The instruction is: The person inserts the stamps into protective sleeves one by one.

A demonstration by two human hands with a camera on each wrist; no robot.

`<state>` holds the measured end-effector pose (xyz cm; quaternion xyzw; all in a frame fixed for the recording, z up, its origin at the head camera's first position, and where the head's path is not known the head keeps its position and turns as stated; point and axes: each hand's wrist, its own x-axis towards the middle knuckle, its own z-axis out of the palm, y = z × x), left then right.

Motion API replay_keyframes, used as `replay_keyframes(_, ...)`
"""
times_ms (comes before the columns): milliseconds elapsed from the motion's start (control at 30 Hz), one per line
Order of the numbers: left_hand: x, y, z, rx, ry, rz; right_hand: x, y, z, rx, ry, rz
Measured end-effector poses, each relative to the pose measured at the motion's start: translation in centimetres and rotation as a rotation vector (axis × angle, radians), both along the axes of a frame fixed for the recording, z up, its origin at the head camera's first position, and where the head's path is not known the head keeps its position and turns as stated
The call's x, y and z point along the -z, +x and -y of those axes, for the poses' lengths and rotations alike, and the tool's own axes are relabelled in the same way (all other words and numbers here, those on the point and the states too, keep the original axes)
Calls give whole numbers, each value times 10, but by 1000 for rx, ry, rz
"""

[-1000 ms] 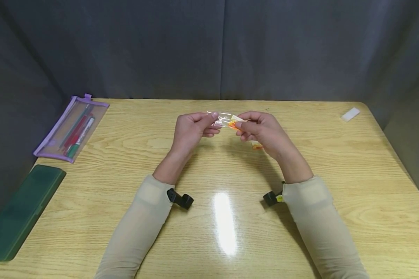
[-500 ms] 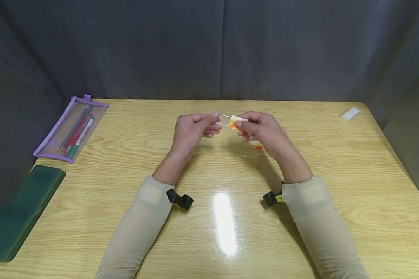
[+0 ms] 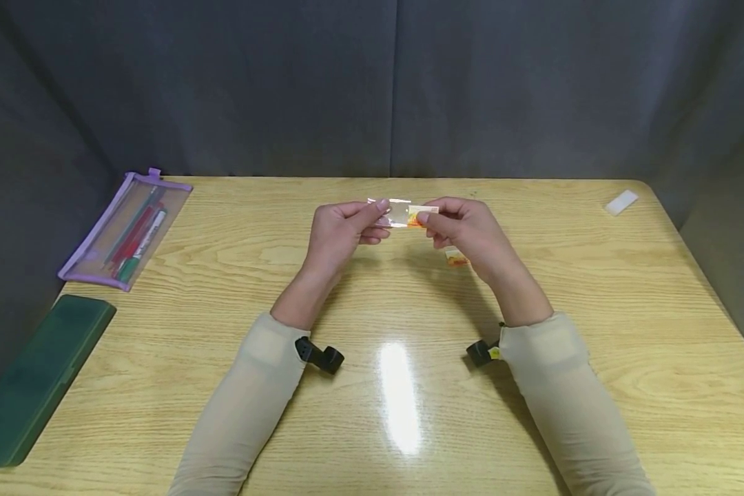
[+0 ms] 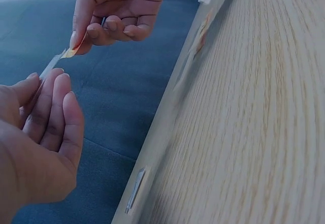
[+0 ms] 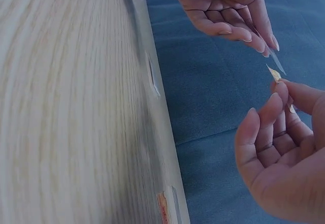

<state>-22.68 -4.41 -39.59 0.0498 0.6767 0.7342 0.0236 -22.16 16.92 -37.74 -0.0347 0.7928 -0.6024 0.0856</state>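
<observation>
In the head view my left hand [image 3: 347, 227] pinches a clear plastic film [image 3: 399, 213] between thumb and fingers above the table. Opposite it, my right hand [image 3: 465, 226] pinches a small printed card piece [image 3: 423, 210], white along the top and yellow-orange below. Film and card meet or nearly meet between the hands; in the right wrist view the film [image 5: 277, 61] and the card's tip [image 5: 273, 73] look slightly apart. Below the right hand a second yellow-orange printed piece [image 3: 456, 257] lies on the table, partly hidden by that hand.
A white block, like an eraser [image 3: 622, 202], lies at the far right of the wooden table [image 3: 372, 310]. At the left are a purple-edged mesh pouch [image 3: 127, 231] with pens inside and a dark green case [image 3: 43, 379]. A dark curtain [image 3: 372, 89] hangs behind.
The film turned nearly edge-on half a second ago and now faces up again. The card in my right hand has gone from tilted to level. Both arms stay almost in place.
</observation>
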Motion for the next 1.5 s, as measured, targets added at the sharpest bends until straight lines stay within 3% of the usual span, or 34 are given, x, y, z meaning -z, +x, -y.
replay_keyframes(133,0,1,0,-9,-8,-10,-1,0,-1,3,-17,-16)
replay_keyframes(333,0,1,-1,-29,6,10,-4,1,0,25,-174,-38)
replay_keyframes(533,2,0,-1,-35,31,31,-3,2,3,43,-240,-37)
replay_keyframes(700,2,0,-2,-33,41,41,-1,2,4,88,-288,-8)
replay_keyframes(933,0,1,-2,-42,49,32,-2,3,7,54,-363,66)
replay_keyframes(1333,0,2,-2,-49,47,4,0,3,10,52,-240,47)
replay_keyframes(1500,1,1,-2,-61,29,5,-1,2,9,49,-91,29)
